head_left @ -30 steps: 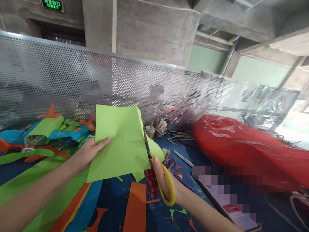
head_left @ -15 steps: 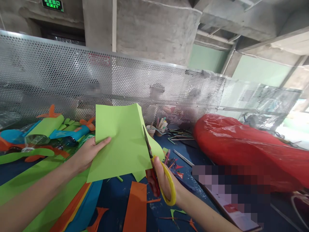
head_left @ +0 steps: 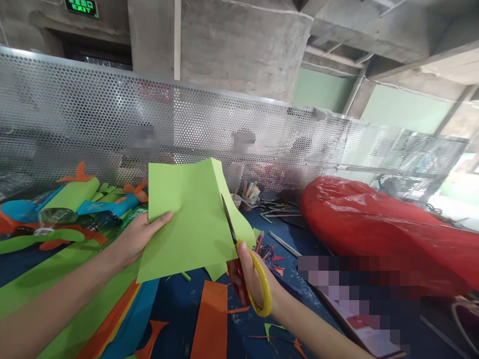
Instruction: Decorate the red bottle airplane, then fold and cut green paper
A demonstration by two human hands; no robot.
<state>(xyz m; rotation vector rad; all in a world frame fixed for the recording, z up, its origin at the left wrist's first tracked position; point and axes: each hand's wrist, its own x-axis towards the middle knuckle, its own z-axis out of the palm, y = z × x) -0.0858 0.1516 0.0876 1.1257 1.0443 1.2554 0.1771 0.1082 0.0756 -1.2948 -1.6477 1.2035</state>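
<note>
A light green sheet of paper (head_left: pixel 190 219) is held up in front of me. My left hand (head_left: pixel 140 232) pinches its left edge, thumb on the near face and fingers behind. My right hand (head_left: pixel 250 271) grips scissors (head_left: pixel 264 291) with one yellow and one red handle loop. One dark blade lies across the front of the sheet, pointing up and away; the other blade is hidden behind the paper. To the right of the blade, the cut strip of the sheet curls outward.
On the blue table (head_left: pixel 172 309) lie an orange strip (head_left: pixel 209 319), more coloured paper and scraps. Decorated plastic bottles (head_left: pixel 90 199) crowd the left. A big red plastic bag (head_left: pixel 366 219) sits right, a pen cup (head_left: pixel 250 197) behind the sheet. A perforated metal screen (head_left: pixel 209 119) stands beyond, with people behind it.
The green sheet has shifted very slightly, and its cut strip at the top right has bent outward a little more. Both hands keep almost the same places.
</note>
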